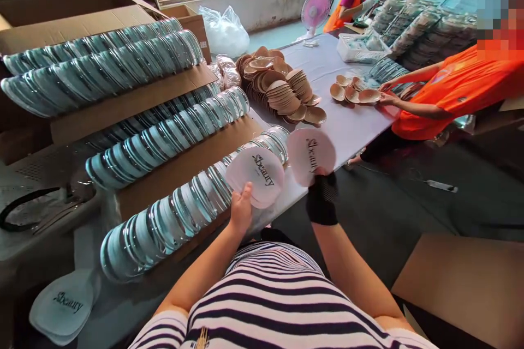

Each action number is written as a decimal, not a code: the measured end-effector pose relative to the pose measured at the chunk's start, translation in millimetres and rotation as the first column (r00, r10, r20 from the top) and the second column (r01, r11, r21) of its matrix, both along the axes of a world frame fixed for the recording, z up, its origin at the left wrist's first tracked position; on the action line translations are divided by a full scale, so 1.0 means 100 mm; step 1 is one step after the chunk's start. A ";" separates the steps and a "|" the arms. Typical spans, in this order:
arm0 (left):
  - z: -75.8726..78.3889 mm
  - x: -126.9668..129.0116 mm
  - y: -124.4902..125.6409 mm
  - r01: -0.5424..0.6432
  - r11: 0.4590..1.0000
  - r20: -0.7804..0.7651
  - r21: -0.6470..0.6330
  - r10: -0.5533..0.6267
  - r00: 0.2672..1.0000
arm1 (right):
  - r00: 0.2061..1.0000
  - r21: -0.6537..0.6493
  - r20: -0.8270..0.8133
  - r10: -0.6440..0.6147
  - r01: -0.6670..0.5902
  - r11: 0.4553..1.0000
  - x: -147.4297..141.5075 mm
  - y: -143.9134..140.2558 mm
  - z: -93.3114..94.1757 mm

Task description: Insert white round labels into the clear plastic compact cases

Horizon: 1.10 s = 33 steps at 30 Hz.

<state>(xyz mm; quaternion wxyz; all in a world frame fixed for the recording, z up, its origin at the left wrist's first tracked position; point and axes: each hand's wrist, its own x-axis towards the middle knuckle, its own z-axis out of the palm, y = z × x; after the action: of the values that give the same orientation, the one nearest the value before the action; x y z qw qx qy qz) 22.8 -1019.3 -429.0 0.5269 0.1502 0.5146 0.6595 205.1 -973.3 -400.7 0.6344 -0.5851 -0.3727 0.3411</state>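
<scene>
My left hand grips a few overlapping pale pink, rounded flat pieces with dark lettering, its thumb on top. My right hand, in a black glove with bare fingertips, pinches a similar pink printed disc by its lower edge. Both are held up side by side over the table's near edge. Just behind my left hand runs a long row of round pieces in clear wrapping. More of the flat printed pieces lie at the lower left.
Further wrapped rows lie on cardboard at left. Shallow tan dishes are heaped on the white table. A co-worker in orange handles similar dishes at right. A cardboard box stands at lower right; a pink fan is behind.
</scene>
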 end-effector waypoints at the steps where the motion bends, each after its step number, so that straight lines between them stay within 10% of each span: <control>1: 0.05 -0.03 0.09 -0.068 0.998 0.047 0.003 0.068 0.997 | 0.988 0.008 0.132 -0.077 0.077 0.997 0.20 0.10 0.03; 6: 0.36 -0.13 0.79 -0.261 0.963 0.175 0.068 0.246 0.953 | 0.547 -0.061 0.837 -0.020 0.130 0.990 0.93 0.49 0.13; 12: 0.60 0.36 1.88 -0.237 0.945 0.262 0.224 0.176 0.949 | 0.152 -0.215 0.959 0.241 -0.171 0.962 1.00 0.84 0.24; 17: 0.43 0.71 2.37 -0.204 0.970 0.287 0.135 0.159 0.945 | -0.028 -0.394 0.913 0.407 -0.324 0.860 0.92 1.11 0.33; 24: 0.26 0.61 2.34 -0.248 0.966 0.373 0.074 0.204 0.905 | -0.268 -0.641 0.767 0.583 -0.269 0.719 0.42 1.52 0.16; 33: 0.25 0.63 2.36 -0.239 0.969 0.393 0.055 0.199 0.898 | -0.183 -0.639 0.769 0.613 -0.191 0.745 0.42 1.61 0.17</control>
<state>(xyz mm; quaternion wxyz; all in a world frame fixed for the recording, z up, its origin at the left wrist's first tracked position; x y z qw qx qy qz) 85.8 -783.2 -404.3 0.5317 -0.0144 0.3806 0.7565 247.1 -812.2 -383.9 -0.0647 -0.5765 -0.8119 0.0653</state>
